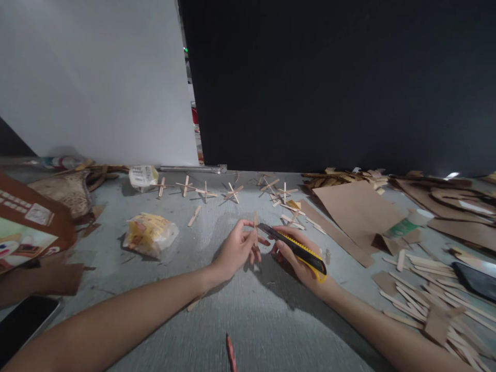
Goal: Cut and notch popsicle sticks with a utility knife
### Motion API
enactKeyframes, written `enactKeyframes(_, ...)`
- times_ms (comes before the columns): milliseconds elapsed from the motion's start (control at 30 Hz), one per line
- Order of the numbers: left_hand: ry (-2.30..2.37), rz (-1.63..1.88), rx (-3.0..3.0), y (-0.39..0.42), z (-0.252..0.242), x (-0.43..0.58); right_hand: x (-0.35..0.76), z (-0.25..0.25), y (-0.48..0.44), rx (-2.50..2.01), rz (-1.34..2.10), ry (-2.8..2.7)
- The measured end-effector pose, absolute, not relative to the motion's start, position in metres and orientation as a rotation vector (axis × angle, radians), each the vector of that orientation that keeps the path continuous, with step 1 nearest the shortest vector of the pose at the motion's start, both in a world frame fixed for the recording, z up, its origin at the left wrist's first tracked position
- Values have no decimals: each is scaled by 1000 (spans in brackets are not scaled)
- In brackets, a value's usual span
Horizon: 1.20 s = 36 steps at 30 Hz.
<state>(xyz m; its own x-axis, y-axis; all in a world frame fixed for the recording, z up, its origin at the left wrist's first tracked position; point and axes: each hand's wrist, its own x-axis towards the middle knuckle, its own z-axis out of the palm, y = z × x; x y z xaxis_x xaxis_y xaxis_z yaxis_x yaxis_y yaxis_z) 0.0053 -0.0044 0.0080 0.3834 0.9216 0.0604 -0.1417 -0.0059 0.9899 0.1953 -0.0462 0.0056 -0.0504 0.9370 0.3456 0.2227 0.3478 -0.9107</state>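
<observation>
1. L hand (236, 250): thumb & forefinger are pinched shut on a stick (256, 221), held upright just above the floor (248, 320). The other fingers curl loosely below.
2. R hand (296, 261): fingers are wrapped tight round a knife (298, 249) w/ a yellow & black body, lying diagonally across the palm. Its tip points up-left & sits right at the stick. Touching or a hair off, can't tell.
3. Both hands are close together mid-floor, w/ the forearms coming in from the lower corners.
4. Behind the hands, toward the wall, is a row of crosses (205, 192) made from sticks, spread left to right. One loose stick (194, 215) lies in front of them.
5. Left of the L hand & well apart from it, a bag (150, 235), clear w/ yellow contents, lies on the floor. A smaller packet (143, 177) sits further back, near the wall.
6. On the right, cardboard (358, 209) sheets lie flat, w/ more scraps along the wall. Nearer, a stick pile (426, 294) lies just beside the R forearm.
7. Far left, another person's hand (58, 278) rests on the floor below a brown box (34, 222). A dark-screened phone (23, 323) lies near it.
8. At the bottom, between the forearms, a thin red rod (231, 354) lies on the floor, too blurred to say more.
</observation>
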Motion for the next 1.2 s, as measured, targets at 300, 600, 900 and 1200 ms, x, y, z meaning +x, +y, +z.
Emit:
enactKeyframes(300,803,1010,1259,-6,8,6,197,5,-46,-1097,692,-1641)
enactKeyframes(600,836,1028,1262,-6,5,7,197,6,-49,-1018,424,-1850)
enactKeyframes(900,868,1054,1310,-8,6,7,195,10,-53,-882,426,-1925)
enactKeyframes(1200,783,1023,1296,-5,4,6,199,6,-47,-1141,672,-1634)
